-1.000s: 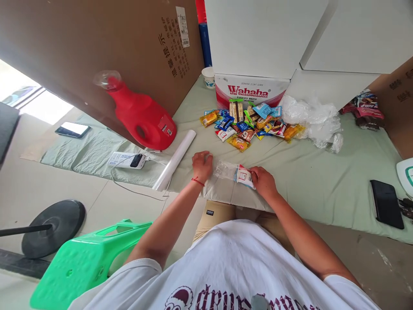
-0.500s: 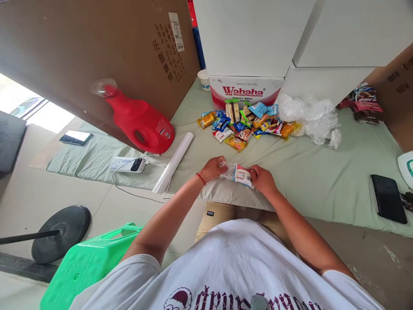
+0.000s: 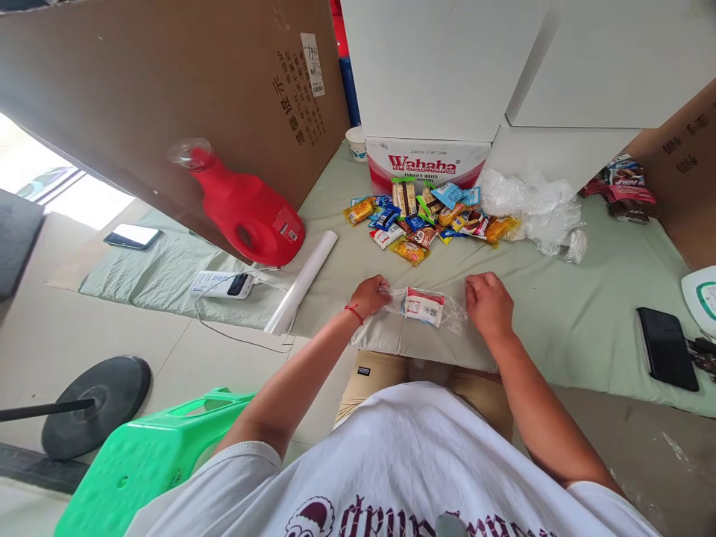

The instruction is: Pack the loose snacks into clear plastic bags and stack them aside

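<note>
A clear plastic bag (image 3: 450, 316) lies on the pale green cloth (image 3: 559, 313) in front of me, with a white and red snack packet (image 3: 424, 306) inside it. My left hand (image 3: 371, 297), with a red string on the wrist, pinches the bag's left end. My right hand (image 3: 490, 303) has its fingers curled on the bag's right end. The bag is stretched flat between the two hands. Beyond it lies a pile of several colourful snack packets (image 3: 425, 220).
A Wahaha box (image 3: 426, 160), crumpled clear plastic (image 3: 531, 205) and a paper cup (image 3: 356, 142) stand at the back. A red jug (image 3: 246, 209), a film roll (image 3: 302, 282) and a power strip (image 3: 221, 283) are left. A black phone (image 3: 665, 347) lies right, a green stool (image 3: 151, 455) near left.
My right hand has slid to the right, away from the packet, and the bag now lies drawn out flat. My left hand went from flat on the bag to pinching its left end.
</note>
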`<state>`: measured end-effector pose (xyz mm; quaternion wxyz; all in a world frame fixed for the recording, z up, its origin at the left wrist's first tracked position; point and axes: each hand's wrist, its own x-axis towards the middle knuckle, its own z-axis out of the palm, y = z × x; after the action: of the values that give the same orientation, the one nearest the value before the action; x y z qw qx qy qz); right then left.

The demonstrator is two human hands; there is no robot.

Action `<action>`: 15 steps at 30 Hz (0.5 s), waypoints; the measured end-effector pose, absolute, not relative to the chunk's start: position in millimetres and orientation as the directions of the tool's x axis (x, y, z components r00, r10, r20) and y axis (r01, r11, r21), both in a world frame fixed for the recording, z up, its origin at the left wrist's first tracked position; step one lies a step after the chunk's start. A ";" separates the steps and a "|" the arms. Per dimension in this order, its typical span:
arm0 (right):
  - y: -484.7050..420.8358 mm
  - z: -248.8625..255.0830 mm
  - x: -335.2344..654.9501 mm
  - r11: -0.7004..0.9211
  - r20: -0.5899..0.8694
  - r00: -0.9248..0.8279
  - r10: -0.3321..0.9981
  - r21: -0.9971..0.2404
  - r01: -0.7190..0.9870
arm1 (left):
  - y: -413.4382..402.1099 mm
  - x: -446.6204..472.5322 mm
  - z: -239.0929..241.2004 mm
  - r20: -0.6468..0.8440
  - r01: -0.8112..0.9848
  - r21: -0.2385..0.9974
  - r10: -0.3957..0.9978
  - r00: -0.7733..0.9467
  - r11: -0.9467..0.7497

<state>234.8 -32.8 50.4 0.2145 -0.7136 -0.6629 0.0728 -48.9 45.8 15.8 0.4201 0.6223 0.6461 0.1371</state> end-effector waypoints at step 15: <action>-16.1 22.7 182.3 0.118 -0.097 -0.246 0.964 -0.676 0.728 | 24.4 6.3 37.5 -0.333 0.378 0.898 0.910 0.246 0.226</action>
<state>182.3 -16.1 22.7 0.1877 -0.5845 -0.7238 0.3150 6.3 24.4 37.5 0.5441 0.5719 0.5631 0.2443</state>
